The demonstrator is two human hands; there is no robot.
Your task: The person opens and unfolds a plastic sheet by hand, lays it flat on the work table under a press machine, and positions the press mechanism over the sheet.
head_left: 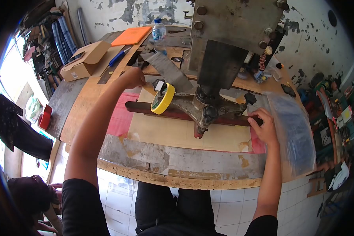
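Note:
My left hand [134, 78] is closed at the left of the press, near a dark object behind the yellow tape roll [163, 99]; what its fingers hold is too small to tell. With curled fingers, my right hand [264, 126] grips the right end of the long dark bar [145, 107]. The bar lies across under the metal press head [203, 103]. The tape roll hangs on the left side of that head. Beneath the bar is a beige sheet [185, 135] over a red sheet [121, 115].
A cardboard box [84, 63], blue cutter [118, 58], orange folder [131, 36] and water bottle [159, 31] stand at the back left. Clear plastic sheets [291, 133] lie at the right, a phone [288, 90] behind them. Another person [29, 196] is at the lower left.

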